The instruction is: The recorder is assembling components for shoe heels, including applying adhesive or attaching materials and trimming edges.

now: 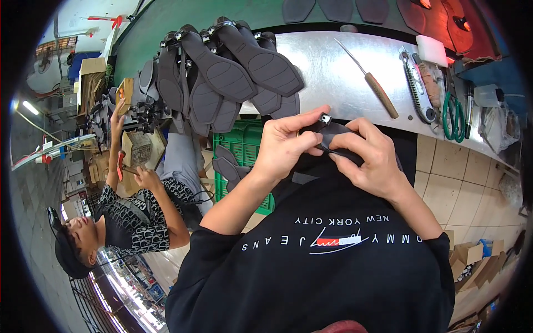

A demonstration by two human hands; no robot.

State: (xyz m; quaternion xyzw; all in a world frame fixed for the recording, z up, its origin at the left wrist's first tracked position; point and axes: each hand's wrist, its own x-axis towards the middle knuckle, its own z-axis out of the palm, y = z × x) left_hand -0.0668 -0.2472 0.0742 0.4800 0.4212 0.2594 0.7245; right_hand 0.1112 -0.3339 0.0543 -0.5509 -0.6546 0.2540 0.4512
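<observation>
In front of my chest, at the near edge of the metal worktop, both hands hold a black sandal [336,131]. My left hand [286,141] pinches its strap between thumb and fingers, beside a small shiny buckle [325,118]. My right hand [371,158] is closed round the sandal's dark edge, fingers curled over it. Much of the sandal is hidden by my fingers and blends into my black shirt. To the left lies a pile of black sandals [227,75], soles up, with buckled straps.
An awl [380,95] lies on the metal worktop [327,66]. Right of it are a utility knife [417,89], a white block [432,51] and green-handled scissors [453,116]. A green crate [236,139] stands below the pile. At left, a co-worker [139,213] holds a red-handled tool [120,165].
</observation>
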